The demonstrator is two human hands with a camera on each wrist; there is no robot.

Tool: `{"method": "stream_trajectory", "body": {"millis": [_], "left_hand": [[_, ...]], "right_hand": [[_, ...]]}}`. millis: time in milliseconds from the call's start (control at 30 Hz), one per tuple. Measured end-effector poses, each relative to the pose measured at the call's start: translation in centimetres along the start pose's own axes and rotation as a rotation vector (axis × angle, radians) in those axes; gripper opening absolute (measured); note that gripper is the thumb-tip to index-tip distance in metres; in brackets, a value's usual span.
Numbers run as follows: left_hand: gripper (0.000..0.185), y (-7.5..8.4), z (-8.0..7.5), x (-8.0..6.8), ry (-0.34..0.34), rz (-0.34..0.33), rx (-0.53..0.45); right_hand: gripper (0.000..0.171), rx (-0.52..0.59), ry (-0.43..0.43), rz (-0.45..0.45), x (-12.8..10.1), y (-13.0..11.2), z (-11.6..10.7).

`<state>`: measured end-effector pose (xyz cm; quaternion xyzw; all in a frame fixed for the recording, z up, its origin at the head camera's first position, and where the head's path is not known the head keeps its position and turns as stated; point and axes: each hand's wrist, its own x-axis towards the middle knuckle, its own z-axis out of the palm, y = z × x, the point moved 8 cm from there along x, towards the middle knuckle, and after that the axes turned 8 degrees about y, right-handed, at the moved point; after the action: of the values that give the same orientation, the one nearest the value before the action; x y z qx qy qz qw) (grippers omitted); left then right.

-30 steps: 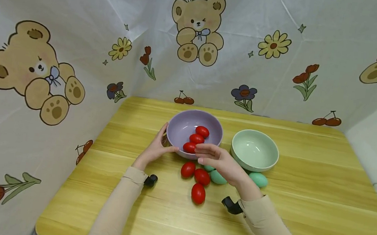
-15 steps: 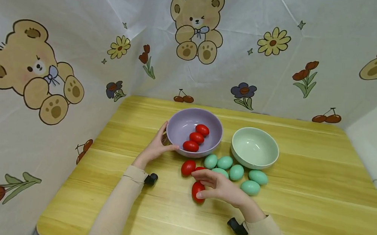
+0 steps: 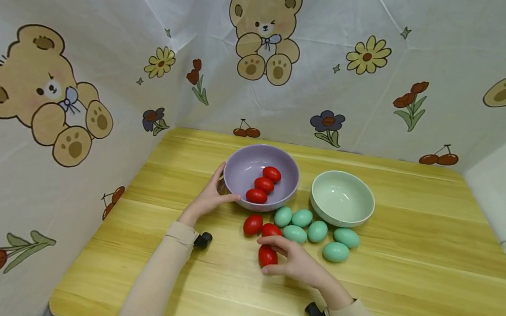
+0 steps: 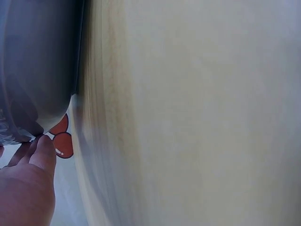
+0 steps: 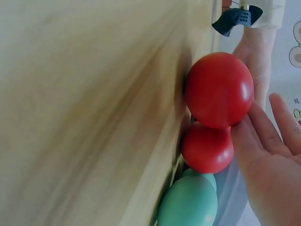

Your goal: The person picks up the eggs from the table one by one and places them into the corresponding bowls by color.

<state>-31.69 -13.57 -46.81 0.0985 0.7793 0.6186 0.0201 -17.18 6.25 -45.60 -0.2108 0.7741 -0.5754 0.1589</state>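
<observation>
Centre frame, three eggs (image 3: 264, 185) sit in a bowl (image 3: 239, 169); second bowl (image 3: 342, 197) right; loose eggs (image 3: 294, 234) below, on the table (image 3: 430, 266)!

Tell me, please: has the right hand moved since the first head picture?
Yes. Judged against the green bowl in the head view, the right hand has moved down the picture, from the purple bowl to the lowest red egg.

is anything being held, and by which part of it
The left grip holds the purple bowl by its left side. The right grip is at the nearest red egg; hold unclear.
</observation>
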Motion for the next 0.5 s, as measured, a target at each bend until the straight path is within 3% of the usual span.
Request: {"method": "stream_trajectory", "body": {"millis": [500], "left_hand": [[0.106,-0.3,0.0,0.2,0.003,0.012,-0.005]], "right_hand": [[0.047,-0.136,-0.027,0.036,-0.4,1.3,1.5]]}}
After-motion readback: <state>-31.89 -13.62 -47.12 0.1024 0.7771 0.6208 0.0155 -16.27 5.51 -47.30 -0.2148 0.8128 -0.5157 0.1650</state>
